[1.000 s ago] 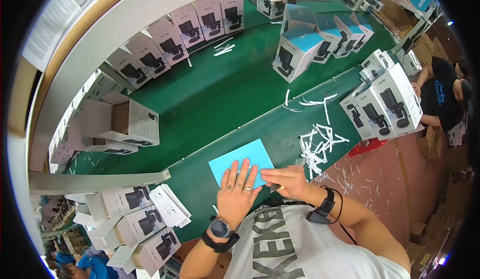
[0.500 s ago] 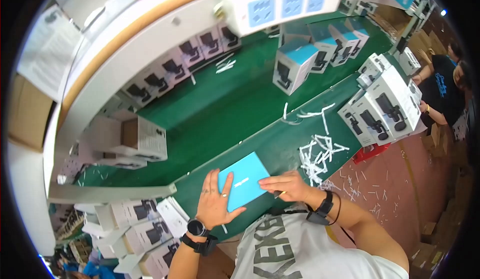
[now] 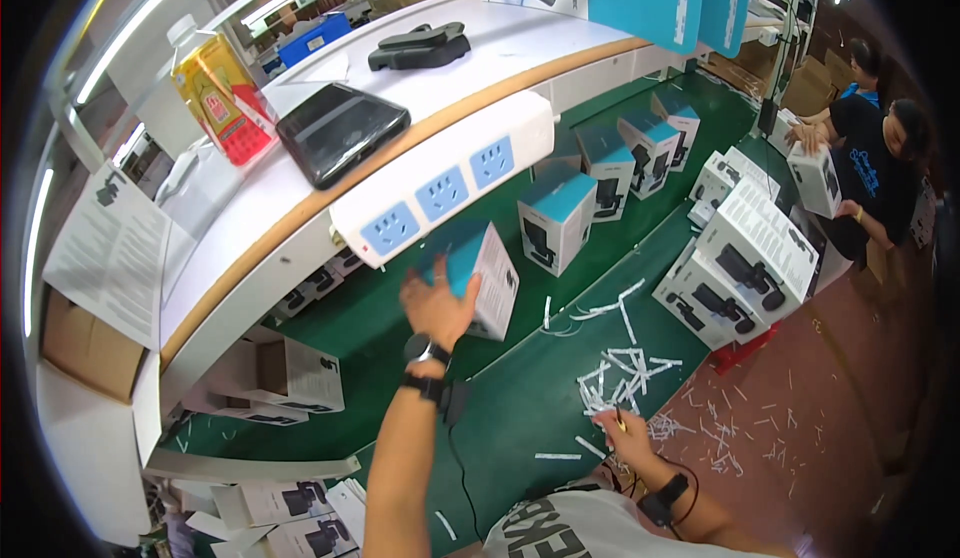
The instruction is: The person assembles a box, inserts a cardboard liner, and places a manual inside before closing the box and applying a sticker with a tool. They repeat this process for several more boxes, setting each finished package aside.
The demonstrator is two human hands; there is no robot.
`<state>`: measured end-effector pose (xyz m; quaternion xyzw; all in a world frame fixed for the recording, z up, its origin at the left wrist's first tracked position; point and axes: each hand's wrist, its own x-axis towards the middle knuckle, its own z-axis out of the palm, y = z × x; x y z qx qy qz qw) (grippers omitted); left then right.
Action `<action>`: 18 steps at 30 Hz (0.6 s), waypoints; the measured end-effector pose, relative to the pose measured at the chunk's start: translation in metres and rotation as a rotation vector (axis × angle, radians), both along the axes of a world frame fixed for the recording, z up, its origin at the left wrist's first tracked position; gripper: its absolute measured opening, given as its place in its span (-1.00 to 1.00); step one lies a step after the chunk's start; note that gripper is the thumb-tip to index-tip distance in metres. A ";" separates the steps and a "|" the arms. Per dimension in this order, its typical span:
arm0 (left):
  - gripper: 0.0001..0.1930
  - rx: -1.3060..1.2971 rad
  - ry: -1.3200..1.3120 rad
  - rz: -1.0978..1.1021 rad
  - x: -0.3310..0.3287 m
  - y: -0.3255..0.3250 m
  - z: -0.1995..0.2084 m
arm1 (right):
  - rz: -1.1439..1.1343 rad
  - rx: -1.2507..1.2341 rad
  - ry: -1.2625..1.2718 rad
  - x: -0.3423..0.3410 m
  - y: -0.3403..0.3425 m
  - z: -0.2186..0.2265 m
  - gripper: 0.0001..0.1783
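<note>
My left hand point(image 3: 440, 308) spans the near end of a white carton with a blue top point(image 3: 482, 280), its thumb along one edge and its fingers across from it. That carton stands on the green surface beneath the power strip point(image 3: 440, 190). Lower right, my right hand point(image 3: 628, 440) is closed around a thin dark tool with a yellow part point(image 3: 621, 420); its exact kind cannot be made out. Just beyond this hand lies a tangle of thin white strips point(image 3: 615, 383) on the green table point(image 3: 500, 423).
Several blue-topped cartons point(image 3: 556, 220) line the back right. Stacked cartons point(image 3: 745, 268) stand at the table's right end, near a co-worker point(image 3: 865, 173). The white shelf point(image 3: 480, 43) overhangs, carrying a phone point(image 3: 342, 133) and a drink bottle point(image 3: 222, 98). Open cartons point(image 3: 300, 368) sit left.
My left hand and the blue-topped carton have moved from the near table to the back surface. My right hand has left the carton and sits lower right beside the strips. The view has shifted.
</note>
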<state>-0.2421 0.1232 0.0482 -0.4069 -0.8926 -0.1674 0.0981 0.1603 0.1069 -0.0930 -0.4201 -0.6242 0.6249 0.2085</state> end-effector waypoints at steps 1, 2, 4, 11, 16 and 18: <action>-0.22 -0.071 0.044 -0.052 -0.015 0.013 -0.014 | -0.015 -0.061 0.008 0.002 -0.007 -0.008 -0.75; -0.20 -0.100 0.022 -0.112 -0.025 0.025 -0.029 | -0.037 -0.125 0.010 0.004 -0.011 -0.015 -0.74; -0.17 -0.113 -0.089 -0.232 -0.041 0.043 -0.052 | -0.040 -0.236 0.068 0.004 -0.016 -0.024 -0.72; -0.39 -0.345 -0.103 -0.172 -0.079 0.065 -0.029 | -0.138 -0.675 0.194 0.018 -0.040 -0.035 -0.61; -0.72 -0.463 0.385 0.374 -0.219 -0.130 -0.061 | -0.178 -0.764 0.121 0.028 -0.044 -0.015 -0.66; -0.79 -0.437 0.617 0.516 -0.254 -0.255 -0.064 | -0.143 -0.774 0.107 0.023 -0.041 -0.014 -0.69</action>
